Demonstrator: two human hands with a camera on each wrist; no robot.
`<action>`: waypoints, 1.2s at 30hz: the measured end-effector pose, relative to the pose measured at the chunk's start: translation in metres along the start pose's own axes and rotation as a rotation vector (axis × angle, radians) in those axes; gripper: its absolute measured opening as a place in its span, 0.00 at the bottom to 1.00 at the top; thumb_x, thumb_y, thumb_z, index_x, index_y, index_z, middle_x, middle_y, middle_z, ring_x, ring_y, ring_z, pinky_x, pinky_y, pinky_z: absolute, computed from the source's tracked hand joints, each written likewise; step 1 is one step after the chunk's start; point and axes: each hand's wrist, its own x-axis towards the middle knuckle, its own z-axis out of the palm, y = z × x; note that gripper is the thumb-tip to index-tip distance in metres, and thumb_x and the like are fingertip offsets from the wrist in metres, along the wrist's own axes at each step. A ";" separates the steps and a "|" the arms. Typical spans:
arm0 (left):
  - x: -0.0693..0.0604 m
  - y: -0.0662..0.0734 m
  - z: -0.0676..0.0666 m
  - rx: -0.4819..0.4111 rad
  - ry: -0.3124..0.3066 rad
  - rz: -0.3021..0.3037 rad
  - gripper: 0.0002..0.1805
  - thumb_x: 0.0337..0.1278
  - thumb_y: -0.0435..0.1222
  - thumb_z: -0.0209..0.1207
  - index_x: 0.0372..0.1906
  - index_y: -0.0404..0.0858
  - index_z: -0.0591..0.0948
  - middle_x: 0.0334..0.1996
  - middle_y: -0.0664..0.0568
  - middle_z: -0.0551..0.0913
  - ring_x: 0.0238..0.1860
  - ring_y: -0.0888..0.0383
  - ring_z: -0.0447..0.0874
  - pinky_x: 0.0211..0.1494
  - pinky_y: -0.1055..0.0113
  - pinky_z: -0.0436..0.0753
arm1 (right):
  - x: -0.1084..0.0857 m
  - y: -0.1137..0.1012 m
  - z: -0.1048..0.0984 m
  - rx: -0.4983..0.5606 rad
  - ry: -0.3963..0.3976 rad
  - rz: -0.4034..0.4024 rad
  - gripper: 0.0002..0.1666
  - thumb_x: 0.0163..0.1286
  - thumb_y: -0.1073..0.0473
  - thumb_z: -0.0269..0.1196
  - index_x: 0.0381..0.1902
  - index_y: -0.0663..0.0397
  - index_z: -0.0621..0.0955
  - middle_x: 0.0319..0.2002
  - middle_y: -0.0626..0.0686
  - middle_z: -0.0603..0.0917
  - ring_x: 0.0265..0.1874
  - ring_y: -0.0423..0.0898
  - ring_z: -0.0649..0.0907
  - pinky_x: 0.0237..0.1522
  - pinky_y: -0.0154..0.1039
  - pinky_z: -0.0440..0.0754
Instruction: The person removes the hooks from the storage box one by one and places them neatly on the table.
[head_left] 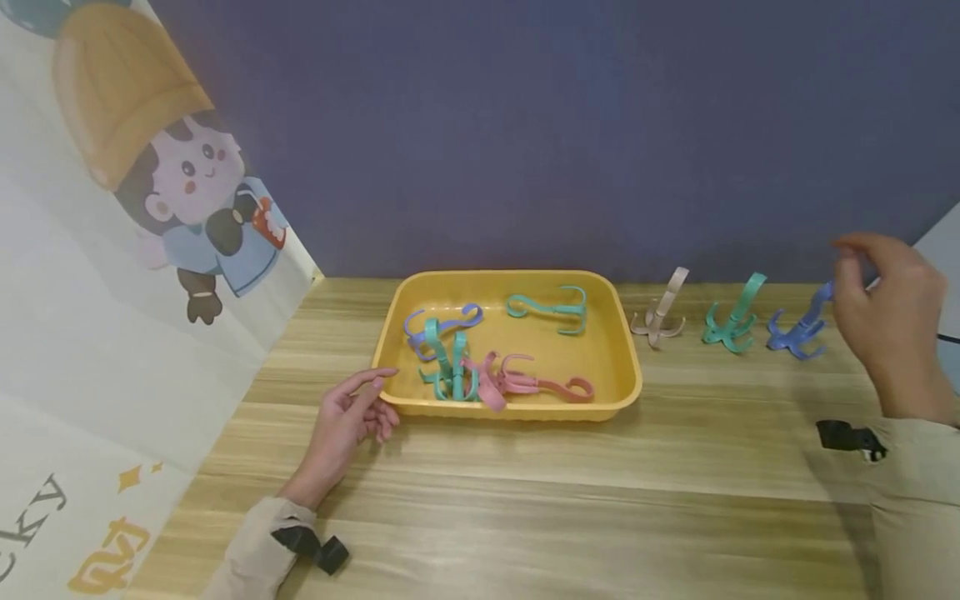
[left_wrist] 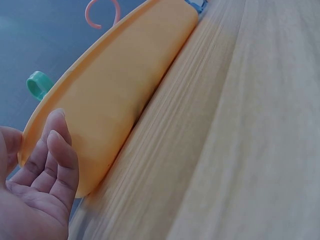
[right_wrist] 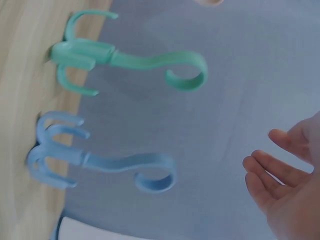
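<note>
My left hand (head_left: 343, 433) is at the left front corner of a yellow tray (head_left: 628, 367), lightly pinching its rim, one digit over the edge and others outside. Lying in the tray are a purple-blue hook (head_left: 450, 323), green hooks (head_left: 551, 309) and pink hooks (head_left: 551, 386). Right of it, a beige hook (head_left: 663, 310), a green hook (head_left: 737, 321) and a blue hook (head_left: 804, 327) stand upright on their prongs. Beside and above the blue hook, my right hand (head_left: 892, 312) holds nothing; its fingers are loosely bent, apart from the hook in the right wrist view.
The tray sits on a wood-grain table (head_left: 525, 500), near a dark blue panel (head_left: 562, 133) along the back edge. To the left is a white surface with a cartoon figure (head_left: 198, 179) printed on it.
</note>
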 end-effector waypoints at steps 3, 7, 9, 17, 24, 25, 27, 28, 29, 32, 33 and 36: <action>-0.001 -0.001 0.000 0.005 0.006 -0.007 0.26 0.76 0.41 0.52 0.62 0.21 0.70 0.21 0.45 0.84 0.18 0.57 0.80 0.19 0.70 0.79 | 0.000 -0.012 0.000 0.021 -0.024 -0.026 0.22 0.78 0.56 0.50 0.54 0.68 0.82 0.51 0.72 0.81 0.47 0.66 0.81 0.63 0.62 0.71; 0.000 -0.001 0.000 0.006 0.012 -0.010 0.26 0.75 0.41 0.53 0.62 0.22 0.71 0.22 0.45 0.84 0.18 0.57 0.80 0.19 0.70 0.79 | 0.000 -0.034 0.000 0.071 -0.067 -0.077 0.21 0.77 0.55 0.55 0.54 0.68 0.81 0.53 0.71 0.81 0.56 0.72 0.76 0.66 0.64 0.67; 0.000 0.000 -0.001 0.007 0.012 -0.010 0.25 0.75 0.41 0.53 0.62 0.23 0.71 0.22 0.45 0.84 0.18 0.56 0.80 0.20 0.70 0.80 | -0.001 -0.046 0.002 0.103 -0.078 -0.113 0.19 0.75 0.56 0.58 0.53 0.67 0.82 0.53 0.70 0.81 0.57 0.71 0.76 0.64 0.65 0.68; 0.000 -0.001 -0.002 -0.005 0.008 -0.017 0.26 0.75 0.41 0.53 0.62 0.22 0.71 0.22 0.45 0.84 0.18 0.56 0.80 0.20 0.70 0.80 | -0.014 -0.092 0.021 0.191 -0.105 -0.283 0.13 0.69 0.64 0.65 0.48 0.66 0.84 0.51 0.66 0.83 0.54 0.67 0.79 0.57 0.64 0.75; 0.002 -0.001 0.001 -0.013 0.003 -0.010 0.26 0.75 0.41 0.53 0.62 0.22 0.71 0.22 0.44 0.84 0.18 0.56 0.80 0.19 0.70 0.78 | -0.021 -0.129 0.048 0.197 -0.252 -0.462 0.14 0.66 0.68 0.66 0.48 0.66 0.82 0.50 0.65 0.83 0.53 0.63 0.79 0.54 0.61 0.77; 0.002 0.000 0.001 -0.015 0.002 -0.009 0.26 0.75 0.41 0.53 0.62 0.22 0.71 0.22 0.44 0.84 0.18 0.56 0.80 0.19 0.70 0.78 | -0.020 -0.134 0.052 0.188 -0.277 -0.498 0.14 0.65 0.68 0.67 0.49 0.66 0.82 0.49 0.65 0.83 0.52 0.63 0.79 0.53 0.61 0.77; 0.002 0.000 0.001 -0.016 0.001 -0.004 0.26 0.75 0.41 0.53 0.62 0.22 0.71 0.21 0.45 0.84 0.18 0.56 0.79 0.19 0.70 0.78 | -0.017 -0.146 0.060 0.171 -0.332 -0.573 0.15 0.66 0.66 0.67 0.49 0.66 0.82 0.48 0.64 0.83 0.51 0.63 0.79 0.53 0.60 0.78; 0.002 0.000 0.001 -0.018 0.000 0.000 0.26 0.75 0.41 0.53 0.62 0.22 0.71 0.21 0.45 0.84 0.18 0.56 0.79 0.19 0.70 0.78 | -0.015 -0.152 0.064 0.159 -0.358 -0.605 0.15 0.66 0.66 0.67 0.50 0.66 0.81 0.48 0.64 0.83 0.50 0.63 0.80 0.52 0.60 0.78; 0.002 0.000 0.001 -0.018 -0.001 0.004 0.26 0.75 0.41 0.53 0.62 0.21 0.71 0.21 0.45 0.84 0.18 0.56 0.79 0.19 0.70 0.78 | -0.013 -0.159 0.068 0.147 -0.380 -0.633 0.16 0.66 0.65 0.66 0.50 0.66 0.81 0.47 0.64 0.83 0.50 0.63 0.80 0.52 0.60 0.78; 0.002 -0.001 0.000 -0.021 -0.004 0.015 0.26 0.75 0.41 0.54 0.61 0.21 0.71 0.21 0.45 0.84 0.18 0.57 0.79 0.19 0.70 0.78 | -0.007 -0.178 0.079 0.108 -0.459 -0.697 0.17 0.67 0.64 0.65 0.52 0.66 0.80 0.47 0.64 0.84 0.48 0.62 0.81 0.50 0.58 0.80; 0.002 -0.001 0.000 -0.024 -0.003 0.015 0.26 0.75 0.41 0.54 0.61 0.21 0.71 0.21 0.45 0.84 0.18 0.57 0.79 0.18 0.70 0.78 | -0.006 -0.184 0.083 0.097 -0.488 -0.710 0.17 0.68 0.64 0.65 0.52 0.66 0.80 0.47 0.64 0.84 0.47 0.62 0.81 0.49 0.57 0.80; 0.000 -0.002 0.000 -0.028 0.002 0.007 0.26 0.75 0.41 0.54 0.61 0.21 0.71 0.21 0.44 0.84 0.18 0.57 0.79 0.18 0.70 0.78 | -0.004 -0.200 0.098 0.063 -0.572 -0.730 0.17 0.68 0.64 0.64 0.53 0.64 0.80 0.46 0.62 0.84 0.45 0.60 0.82 0.47 0.54 0.82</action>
